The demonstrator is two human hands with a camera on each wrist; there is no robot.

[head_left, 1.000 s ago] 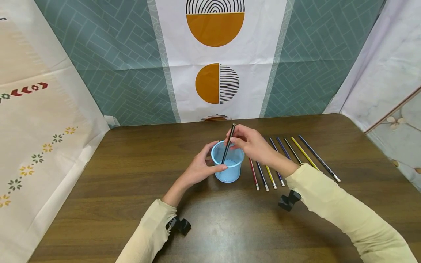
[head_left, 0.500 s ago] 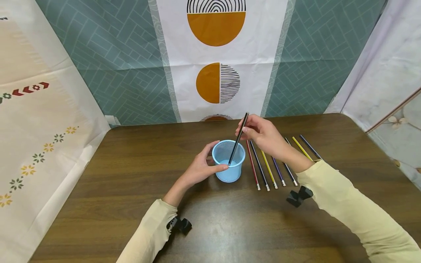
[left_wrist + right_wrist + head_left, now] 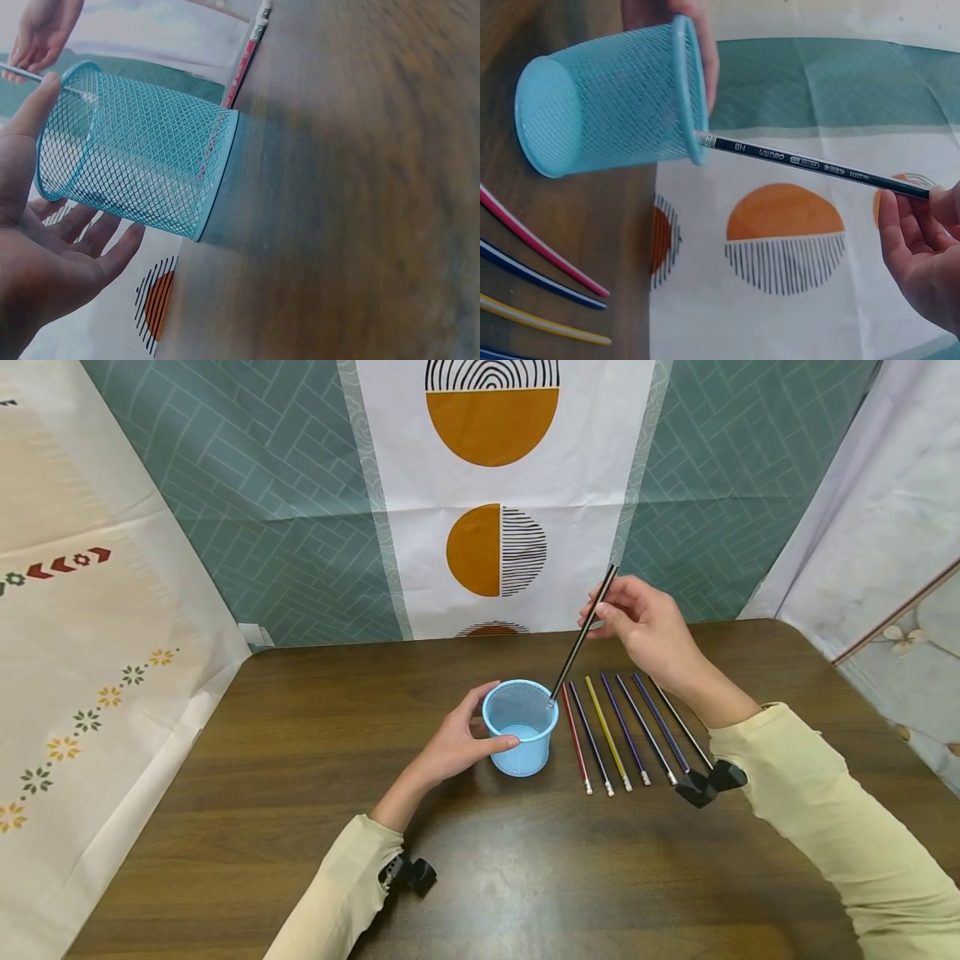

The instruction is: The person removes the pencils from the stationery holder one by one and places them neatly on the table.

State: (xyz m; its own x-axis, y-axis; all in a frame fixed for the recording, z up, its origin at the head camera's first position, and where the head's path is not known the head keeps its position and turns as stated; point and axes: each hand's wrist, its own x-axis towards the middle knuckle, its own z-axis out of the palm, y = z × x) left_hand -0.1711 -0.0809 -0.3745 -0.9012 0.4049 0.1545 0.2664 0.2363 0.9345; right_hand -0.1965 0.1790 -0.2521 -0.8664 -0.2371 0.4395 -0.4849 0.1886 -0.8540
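Note:
A light blue mesh pencil cup (image 3: 522, 758) stands upright on the table. My left hand (image 3: 456, 742) holds it from the left, thumb at the near rim and fingers around the far side. In the left wrist view the cup's mesh wall (image 3: 142, 150) shows between thumb and fingers. My right hand (image 3: 651, 625) pinches a black pencil (image 3: 583, 635) near its upper end, above and right of the cup. The pencil slants down to the left. Its eraser end (image 3: 705, 139) is at the cup's rim in the right wrist view. No pencils show inside the cup.
Right of the cup several pencils lie side by side, among them a red pencil (image 3: 577, 739), a yellow pencil (image 3: 608, 733) and a purple pencil (image 3: 626, 729). The right forearm covers part of the row's right end. Patterned cloth (image 3: 300, 527) hangs behind the wooden table (image 3: 300, 735).
My right hand has moved up and to the right, drawing the black pencil from inside the cup to its rim. The left hand and cup have stayed in place.

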